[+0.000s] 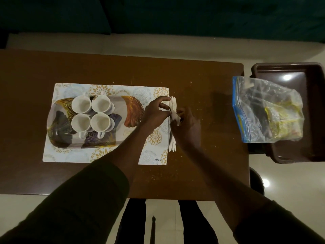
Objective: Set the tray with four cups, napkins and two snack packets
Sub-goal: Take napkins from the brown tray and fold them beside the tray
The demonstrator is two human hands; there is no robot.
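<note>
Dark sleeves reach in from the near edge, covering both forearms down toward the wrists. Beyond them spreads the brown bench [202,81], speckled with pale crumbs. A brown plastic bin [313,110] stands off the bench's right end, and a clear zip bag [253,95] with a blue seal lies across its rim, yellow snack packets [283,120] showing inside. A floral placemat [109,155] lies left of centre on the bench, carrying the leaf-patterned tray [58,127]. Four white cups [81,104] stand upright in a two-by-two block on the tray's left half, close together, rims nearly touching; the tray's right half is bare. At the placemat's right edge, a stack of white napkins [172,124] is held on edge between both hands. The left hand [156,113] has its grip closed on the stack's upper part, thumb and fingers pinching it. The right hand [188,125] closes on the stack from the other side, fingers curled against it.
</note>
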